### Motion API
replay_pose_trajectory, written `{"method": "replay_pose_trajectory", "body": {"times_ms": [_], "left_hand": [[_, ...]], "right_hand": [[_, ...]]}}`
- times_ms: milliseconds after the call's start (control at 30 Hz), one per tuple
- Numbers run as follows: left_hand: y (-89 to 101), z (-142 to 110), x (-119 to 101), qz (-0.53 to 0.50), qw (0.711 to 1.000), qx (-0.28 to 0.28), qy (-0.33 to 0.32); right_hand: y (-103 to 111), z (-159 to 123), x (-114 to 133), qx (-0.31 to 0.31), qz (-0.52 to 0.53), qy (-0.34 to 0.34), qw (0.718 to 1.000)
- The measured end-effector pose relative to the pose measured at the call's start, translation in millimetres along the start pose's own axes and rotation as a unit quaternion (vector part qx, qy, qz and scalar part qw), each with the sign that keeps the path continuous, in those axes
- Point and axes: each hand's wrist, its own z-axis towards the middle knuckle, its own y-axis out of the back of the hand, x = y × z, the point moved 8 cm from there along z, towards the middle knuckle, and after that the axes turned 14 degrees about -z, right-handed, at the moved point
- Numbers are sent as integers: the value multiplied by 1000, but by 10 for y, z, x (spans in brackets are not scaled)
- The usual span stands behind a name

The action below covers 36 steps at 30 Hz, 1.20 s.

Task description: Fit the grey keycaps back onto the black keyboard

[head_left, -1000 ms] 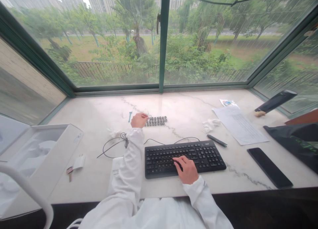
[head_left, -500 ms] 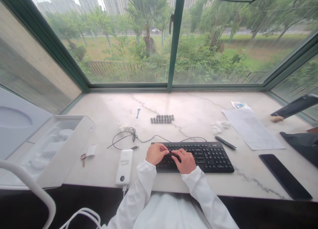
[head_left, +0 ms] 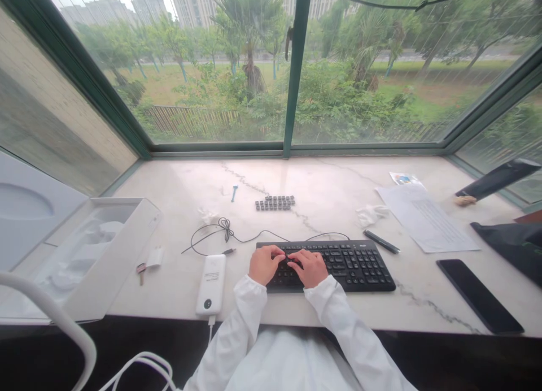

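Note:
A black keyboard (head_left: 351, 264) lies near the front edge of a white marble sill (head_left: 330, 182). Both my hands sit on its left part, fingertips almost touching. My left hand (head_left: 265, 264) is curled, with thumb and fingers pinched together over the keys; what they pinch is hidden. My right hand (head_left: 311, 266) has its fingers bent and pressed down onto the keys beside it. Farther back, a block of loose dark keycaps (head_left: 275, 202) lies in rows. A small blue tool (head_left: 233, 193) rests to their left.
Left of the keyboard are a white power bank (head_left: 211, 283), a coiled black cable (head_left: 220, 233) and an open white box (head_left: 97, 255). To the right lie a black pen (head_left: 381, 241), crumpled tissue (head_left: 370, 214), printed paper (head_left: 425, 218), a black phone (head_left: 478, 295) and a dark bag (head_left: 512, 244).
My left hand came back from the loose keycaps to the keyboard and met my right hand there. In the last half second both hands barely moved.

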Motion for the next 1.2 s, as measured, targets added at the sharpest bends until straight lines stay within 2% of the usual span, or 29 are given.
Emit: {"method": "replay_pose_trajectory", "body": {"times_ms": [100, 433, 700, 900, 1033, 1200], "left_hand": [[56, -40, -34, 7, 1000, -27, -10], [61, -142, 14, -19, 997, -47, -54], [41, -137, -4, 6, 999, -37, -20], [-28, -131, -31, 36, 999, -17, -31], [-37, -111, -21, 65, 998, -11, -24], [-41, -96, -50, 75, 996, 5, -50]], "right_hand": [[-25, -4, -26, 8, 4, -8, 1000], [-48, 17, -45, 23, 31, -34, 999], [-25, 35, 24, 22, -7, -2, 1000], [19, 69, 126, 17, -72, 31, 997], [24, 94, 116, 24, -64, 25, 997], [-2, 90, 46, 29, -40, 5, 999]]}}
